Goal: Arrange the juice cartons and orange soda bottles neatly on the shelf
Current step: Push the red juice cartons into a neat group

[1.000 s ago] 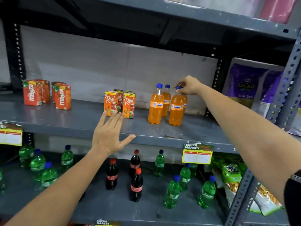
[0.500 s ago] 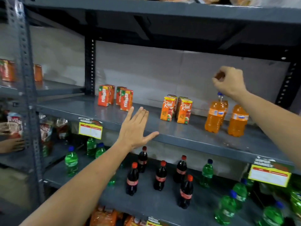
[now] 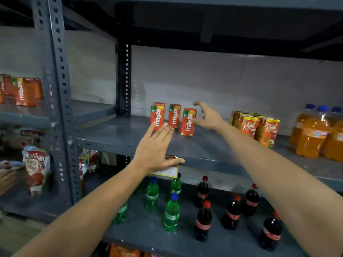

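Note:
Red Maaza juice cartons (image 3: 174, 115) stand upright in a loose group on the grey middle shelf (image 3: 118, 138). My right hand (image 3: 207, 116) is open, fingers spread, right beside the rightmost Maaza carton (image 3: 188, 122), thumb near its side. My left hand (image 3: 157, 148) is open and flat, hovering over the shelf's front edge below the cartons. Orange Real juice cartons (image 3: 258, 127) stand further right. Orange soda bottles (image 3: 315, 132) with blue caps cluster at the far right of the same shelf.
A perforated grey upright post (image 3: 55, 101) divides this bay from the left one, which holds more red cartons (image 3: 22, 90) and snack bags (image 3: 37, 167). The lower shelf carries green soda bottles (image 3: 171, 213) and dark cola bottles (image 3: 203, 219). A price tag (image 3: 167, 170) hangs behind my left hand.
The view has swung left. My right hand left the orange soda bottles and travelled left to the Maaza cartons, opening up. My left hand stays open near the shelf edge.

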Demonstrator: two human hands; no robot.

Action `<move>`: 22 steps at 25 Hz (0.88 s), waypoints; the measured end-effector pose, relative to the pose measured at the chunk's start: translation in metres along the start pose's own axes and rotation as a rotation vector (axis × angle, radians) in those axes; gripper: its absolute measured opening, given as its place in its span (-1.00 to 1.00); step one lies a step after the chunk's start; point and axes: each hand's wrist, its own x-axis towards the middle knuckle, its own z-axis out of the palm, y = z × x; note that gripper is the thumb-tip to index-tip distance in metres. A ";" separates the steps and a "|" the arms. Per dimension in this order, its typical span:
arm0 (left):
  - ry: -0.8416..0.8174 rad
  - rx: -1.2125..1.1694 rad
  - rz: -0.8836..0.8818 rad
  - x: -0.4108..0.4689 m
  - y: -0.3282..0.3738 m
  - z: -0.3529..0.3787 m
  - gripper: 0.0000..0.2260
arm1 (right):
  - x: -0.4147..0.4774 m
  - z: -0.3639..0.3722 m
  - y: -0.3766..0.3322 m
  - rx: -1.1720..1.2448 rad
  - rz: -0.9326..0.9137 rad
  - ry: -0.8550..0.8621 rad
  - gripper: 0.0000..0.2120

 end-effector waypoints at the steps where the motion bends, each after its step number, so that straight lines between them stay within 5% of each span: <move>1: 0.014 -0.025 0.012 0.001 -0.004 0.004 -0.05 | 0.006 0.012 -0.003 0.015 0.020 -0.010 -0.45; 10: 0.113 -0.214 0.016 -0.001 -0.013 0.005 -0.01 | 0.033 0.059 -0.038 0.220 0.077 0.056 -0.49; 15: 0.180 -0.809 -0.387 0.026 -0.060 -0.006 -0.35 | 0.028 0.069 -0.025 0.465 0.142 0.156 -0.34; 17: 0.155 -0.981 -0.545 0.048 -0.083 0.003 -0.30 | 0.028 0.072 -0.025 0.575 0.160 0.172 -0.30; 22: 0.010 -0.957 -0.471 0.081 -0.103 0.033 -0.22 | 0.030 0.082 -0.025 0.560 0.189 0.043 -0.27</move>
